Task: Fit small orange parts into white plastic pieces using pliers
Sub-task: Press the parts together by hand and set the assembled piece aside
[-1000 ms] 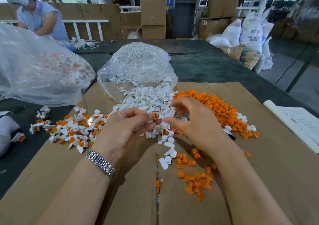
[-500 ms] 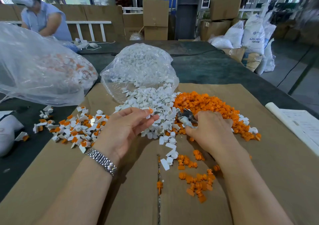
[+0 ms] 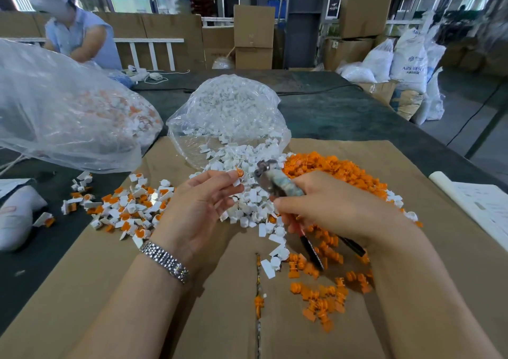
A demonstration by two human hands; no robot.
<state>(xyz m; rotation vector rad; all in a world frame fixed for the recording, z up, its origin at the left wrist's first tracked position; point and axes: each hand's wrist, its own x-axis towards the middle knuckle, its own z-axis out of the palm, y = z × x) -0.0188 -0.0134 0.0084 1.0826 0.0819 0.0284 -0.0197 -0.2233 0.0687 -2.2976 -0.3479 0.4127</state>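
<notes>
My left hand [image 3: 203, 202] pinches a white piece with an orange part in it [image 3: 238, 175] between thumb and fingertips. My right hand [image 3: 338, 207] grips the pliers [image 3: 270, 180]; their grey head points up and left, close to the held piece, and the dark handles stick out below my palm. Behind both hands lies a heap of white pieces [image 3: 242, 160] and to its right a heap of orange parts [image 3: 335, 169]. More orange parts [image 3: 321, 292] are scattered near my right wrist.
A pile of fitted white-and-orange pieces [image 3: 129, 207] lies at the left on the cardboard sheet [image 3: 214, 317]. An open bag of white pieces [image 3: 228, 108] and a large clear bag [image 3: 63, 111] stand behind. Papers [image 3: 481, 204] lie at the right. A person works at the far left.
My right hand picked the pliers up from the heap and raised them toward the piece in my left hand. My left hand has kept its pinch on the piece.
</notes>
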